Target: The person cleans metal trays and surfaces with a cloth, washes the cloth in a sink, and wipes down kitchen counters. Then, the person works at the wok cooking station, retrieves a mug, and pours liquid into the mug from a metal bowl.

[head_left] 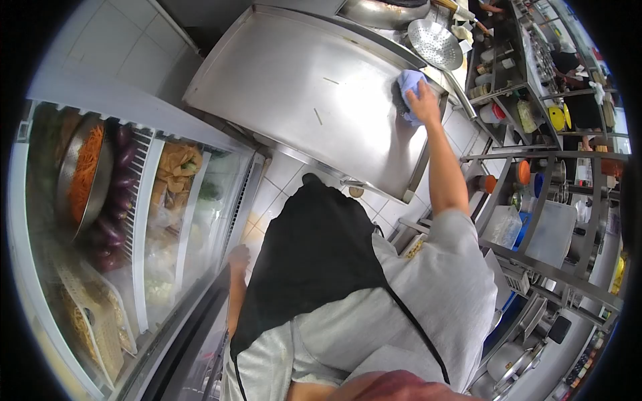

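Observation:
My right hand [424, 105] is closed on a folded blue cloth [410, 83], pressed against the right end of a stainless steel worktable [267, 73]. Two thin greenish scraps lie on the metal: one scrap [330, 80] toward the back, the other scrap [317, 116] nearer the front edge. Down at my left side, beside the glass-front fridge, hangs my left hand [239, 256]. Its fingers look loosely open, small in view, and no object shows in them.
At left, the fridge [144, 234] holds a bowl of shredded carrot [87, 167], eggplants [120, 194] and bagged produce. A perforated skimmer [435, 44] rests past the table's back right corner, near a wok [384, 13]. Metal shelving [542, 257] with containers and pans stands at right.

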### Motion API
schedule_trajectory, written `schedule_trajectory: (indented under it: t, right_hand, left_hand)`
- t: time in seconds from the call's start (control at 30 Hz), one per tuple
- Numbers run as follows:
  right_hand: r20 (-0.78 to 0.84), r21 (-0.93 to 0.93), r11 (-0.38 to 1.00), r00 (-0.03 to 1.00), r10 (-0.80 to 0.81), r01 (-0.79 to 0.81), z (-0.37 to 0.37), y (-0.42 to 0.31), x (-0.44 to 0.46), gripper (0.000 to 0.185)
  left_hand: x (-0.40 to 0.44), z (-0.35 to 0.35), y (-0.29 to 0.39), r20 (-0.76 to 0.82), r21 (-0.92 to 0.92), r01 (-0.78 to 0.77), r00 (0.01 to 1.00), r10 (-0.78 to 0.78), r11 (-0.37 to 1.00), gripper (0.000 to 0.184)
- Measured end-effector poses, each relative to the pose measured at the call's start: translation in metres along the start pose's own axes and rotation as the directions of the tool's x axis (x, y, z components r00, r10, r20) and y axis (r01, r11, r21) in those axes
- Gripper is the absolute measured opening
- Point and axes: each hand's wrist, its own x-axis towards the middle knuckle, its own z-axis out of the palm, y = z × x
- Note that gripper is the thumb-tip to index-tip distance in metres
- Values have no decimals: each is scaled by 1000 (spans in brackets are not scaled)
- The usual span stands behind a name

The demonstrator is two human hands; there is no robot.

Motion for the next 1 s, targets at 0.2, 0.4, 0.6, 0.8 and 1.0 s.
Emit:
schedule_trajectory:
  t: [0.2, 0.4, 0.6, 0.8, 1.0]
  right_hand:
    - [-26, -96, 978, 982, -188, 185, 84, -131, -3, 37]
    - [40, 64, 781, 780, -624, 621, 98, -221, -62, 40]
    - [81, 141, 696, 692, -717, 704, 24, -118, -127, 21]
    - [-46, -485, 853, 968, -248, 195, -30, -1, -20, 42]
    - [-96, -81, 969, 966, -240, 233, 8, -11, -63, 37]
  left_hand:
    - [35, -2, -42, 149, 544, -319, 947, 285, 776, 20]
    - [-6, 60, 107, 94, 419, -92, 994, 57, 903, 26]
    - [49, 63, 124, 111, 276, -26, 994, -5, 961, 31]
    - [36, 60, 114, 113, 319, 8, 993, -46, 948, 30]
    - [26, 52, 80, 129, 435, -6, 990, -56, 900, 30]
